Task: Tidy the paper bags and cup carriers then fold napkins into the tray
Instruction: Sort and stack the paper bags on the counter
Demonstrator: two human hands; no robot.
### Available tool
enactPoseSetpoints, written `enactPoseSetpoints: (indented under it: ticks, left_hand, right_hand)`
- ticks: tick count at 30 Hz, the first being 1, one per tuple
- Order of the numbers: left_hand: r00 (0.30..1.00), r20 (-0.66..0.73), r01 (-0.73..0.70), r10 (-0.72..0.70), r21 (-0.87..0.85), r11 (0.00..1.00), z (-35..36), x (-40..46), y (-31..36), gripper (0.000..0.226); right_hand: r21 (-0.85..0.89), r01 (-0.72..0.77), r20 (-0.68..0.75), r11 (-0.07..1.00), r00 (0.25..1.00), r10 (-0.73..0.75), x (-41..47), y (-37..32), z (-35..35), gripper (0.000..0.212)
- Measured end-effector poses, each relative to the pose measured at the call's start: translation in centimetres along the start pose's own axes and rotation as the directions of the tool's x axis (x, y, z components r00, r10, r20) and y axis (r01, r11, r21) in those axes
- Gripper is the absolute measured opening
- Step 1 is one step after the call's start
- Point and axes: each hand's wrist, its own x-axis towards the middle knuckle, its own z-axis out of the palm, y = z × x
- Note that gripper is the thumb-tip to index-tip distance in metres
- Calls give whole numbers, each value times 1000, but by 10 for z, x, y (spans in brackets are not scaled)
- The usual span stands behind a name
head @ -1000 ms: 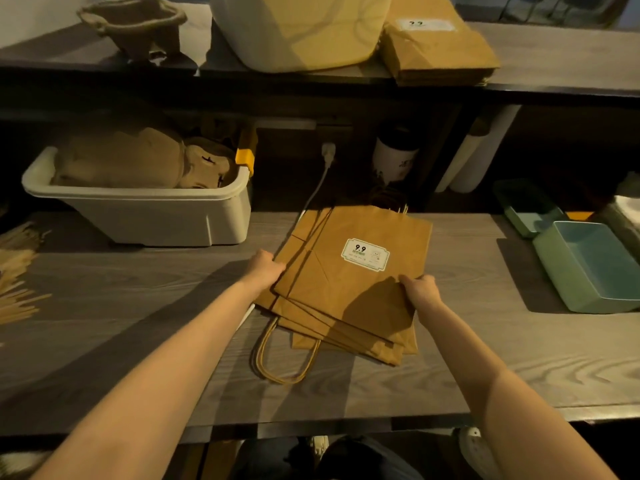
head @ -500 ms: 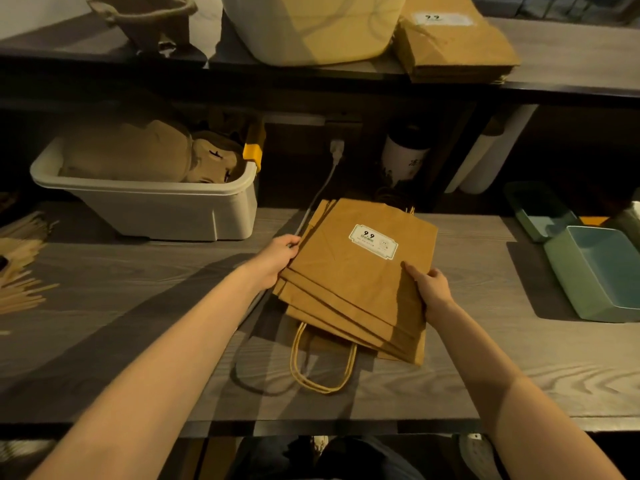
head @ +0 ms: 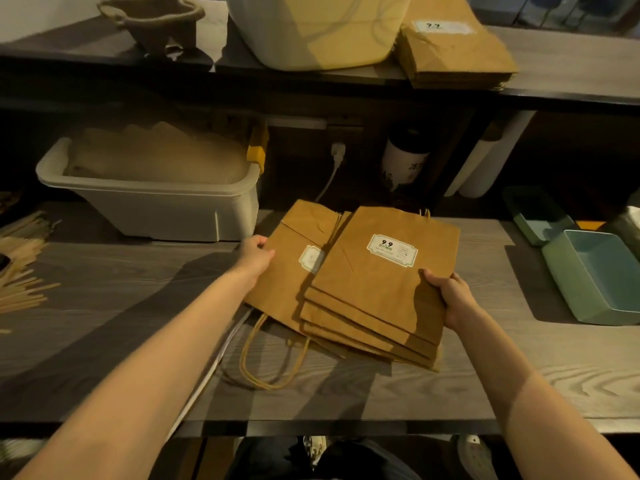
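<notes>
1. The left hand (head: 254,252) reaches forward, arm straight, its fingers curled over the left edge of the lower paper bag (head: 287,271).
2. The right hand (head: 450,299) grips the right edge of the fanned bag stack (head: 377,289), thumb on top.
3. Both lie on the grey wooden counter (head: 485,382).

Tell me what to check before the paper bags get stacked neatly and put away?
1. Left hand holds the left bag: ok.
2. Right hand grips the fanned bunch of bags: ok.
3. Bag edges lined up: not ok, they are fanned apart.
4. Rope handle tucked in: not ok, it hangs out over the counter.
5. Stack on the upper shelf has room on top: cannot tell.
6. Bags free of the white cable: cannot tell, it runs under the left arm.
</notes>
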Motion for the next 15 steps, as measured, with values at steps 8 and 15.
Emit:
enactPoseSetpoints:
  ticks: [8,15]
  left_hand:
    - [904,-272,-166,331,490,856,-28,-20,24,32]
    - [661,-238,-371,712,721,586,-39,-42,53,36]
  right_hand:
    - [-39,66,-5,997,998,-67,-1,10,8,35]
    - [-168,120,-47,978,990,-130,-2,17,21,47]
